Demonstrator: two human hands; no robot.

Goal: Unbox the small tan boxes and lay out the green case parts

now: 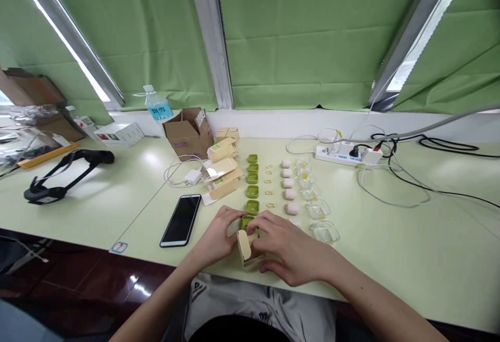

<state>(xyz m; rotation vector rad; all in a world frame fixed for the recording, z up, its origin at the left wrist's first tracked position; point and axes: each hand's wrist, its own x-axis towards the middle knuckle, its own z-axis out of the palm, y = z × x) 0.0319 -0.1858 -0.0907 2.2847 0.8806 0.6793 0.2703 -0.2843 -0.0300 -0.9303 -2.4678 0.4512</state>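
Observation:
A small cream cardboard box [244, 245] with a raised end flap stands at the table's front edge, between my two hands. My left hand [219, 233] curls round its left side, with the fingertips reaching to the nearest green tray [247, 222]. From the right, my right hand [287, 248] grips the box, its fingers bent over the open end. What is inside the box is hidden. Beyond my hands run columns of small square green trays [252, 192], yellow clip-like rings [269, 192], pale pink cylinders [289, 194] and clear plastic cups [317, 208].
Left of the trays lie several opened cream boxes [224, 183], a phone [180, 221] and a white charger [192, 176]. A brown carton [188, 136] and a water bottle [158, 104] stand behind. A power strip [344, 155] with cables sits at the back right; a black headset [66, 175] lies far left.

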